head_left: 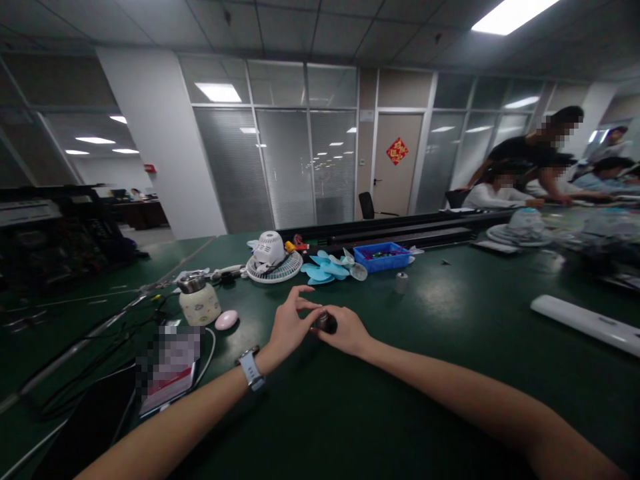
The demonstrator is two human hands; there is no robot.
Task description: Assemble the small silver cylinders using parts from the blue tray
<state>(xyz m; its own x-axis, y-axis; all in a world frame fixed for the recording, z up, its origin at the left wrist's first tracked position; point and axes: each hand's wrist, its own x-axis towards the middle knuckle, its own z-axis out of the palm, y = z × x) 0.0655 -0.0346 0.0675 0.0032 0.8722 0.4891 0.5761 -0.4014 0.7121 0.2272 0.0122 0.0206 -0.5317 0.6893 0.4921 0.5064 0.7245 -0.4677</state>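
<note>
Dark green tabletop [470, 320] runs out ahead of me towards a glass partition [285, 167], with light blue fan blades [325, 267] and a blue plastic tray [383, 264] lying beyond my hands and a small grey cylinder [401, 283] upright to the far right. Between my two hands, over the middle of the table, is a small dark cylindrical part [327, 323]; whether it touches the surface I cannot tell. My right hand [346, 331] has it, fingers curled about it from the right. My left hand [289, 323] is just to its left, fingers spread apart, the thumb reaching in to the part; how hard it presses, if at all, I cannot tell. Going by the dull dark sheen, I judge the piece to be metal: stiff, rather heavy for its size, and unlikely to give under a squeeze. Its rounded side would probably turn or slide against dry skin, so the surest hold should be around the side wall, thumb opposite fingers, with the upper end left bare.
</note>
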